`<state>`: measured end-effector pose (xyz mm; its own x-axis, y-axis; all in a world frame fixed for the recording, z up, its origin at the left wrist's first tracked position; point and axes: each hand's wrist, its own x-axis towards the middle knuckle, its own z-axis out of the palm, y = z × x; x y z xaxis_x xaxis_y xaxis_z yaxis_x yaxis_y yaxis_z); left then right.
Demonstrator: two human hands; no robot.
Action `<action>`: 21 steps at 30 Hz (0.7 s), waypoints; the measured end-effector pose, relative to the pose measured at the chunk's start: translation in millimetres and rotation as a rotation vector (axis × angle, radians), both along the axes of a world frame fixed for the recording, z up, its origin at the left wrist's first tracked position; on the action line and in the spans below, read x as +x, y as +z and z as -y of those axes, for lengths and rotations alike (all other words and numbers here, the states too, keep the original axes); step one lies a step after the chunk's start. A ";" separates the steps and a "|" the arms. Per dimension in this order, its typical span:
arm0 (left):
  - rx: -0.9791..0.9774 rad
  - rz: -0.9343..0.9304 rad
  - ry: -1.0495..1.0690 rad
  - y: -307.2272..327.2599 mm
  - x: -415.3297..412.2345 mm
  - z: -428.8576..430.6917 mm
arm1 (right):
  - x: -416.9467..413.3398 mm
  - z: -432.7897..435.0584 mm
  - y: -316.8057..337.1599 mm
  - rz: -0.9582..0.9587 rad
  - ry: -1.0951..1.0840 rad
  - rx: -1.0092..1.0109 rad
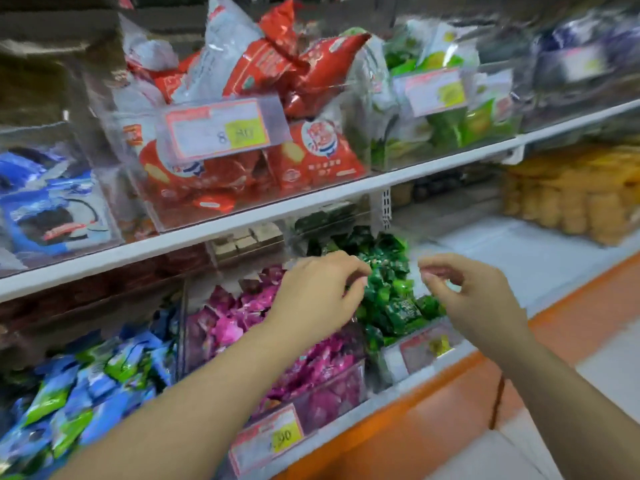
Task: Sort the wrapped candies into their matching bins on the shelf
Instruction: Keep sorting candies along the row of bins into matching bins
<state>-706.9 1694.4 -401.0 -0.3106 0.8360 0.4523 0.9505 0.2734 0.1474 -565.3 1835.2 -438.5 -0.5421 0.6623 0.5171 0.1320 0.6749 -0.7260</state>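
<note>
Green candies (388,296), pink candies (228,320), red packets (311,164), orange shelf base (433,414).

A white shelf board (346,188) runs across the scene and slopes up to the right. Low on the right, an orange strip (433,410) edges the bottom shelf. Beside it lies pale, blurry floor (606,358).
</note>
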 end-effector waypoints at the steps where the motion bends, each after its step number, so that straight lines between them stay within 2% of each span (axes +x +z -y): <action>1: -0.025 0.021 -0.034 -1.8 2.4 -13.9 | 6.2 -8.9 -3.7 0.016 -0.044 -0.005; 5: -0.188 0.220 -0.181 -10.8 6.0 -67.8 | 25.0 -40.1 -16.4 0.123 -0.192 -0.039; 9: -0.346 0.345 -0.207 -23.9 5.2 -113.0 | 32.6 -55.9 -26.5 0.205 -0.140 -0.190; 11: -0.479 0.306 -0.210 -30.5 6.2 -131.9 | 32.6 -59.2 -29.6 0.201 -0.096 -0.247; 15: -0.820 0.064 -0.151 -38.5 14.5 -151.5 | 27.5 -65.4 -35.8 0.201 -0.036 -0.313; 21: -0.985 -0.036 -0.215 -32.4 9.4 -154.8 | 22.3 -67.1 -40.0 0.183 0.028 -0.372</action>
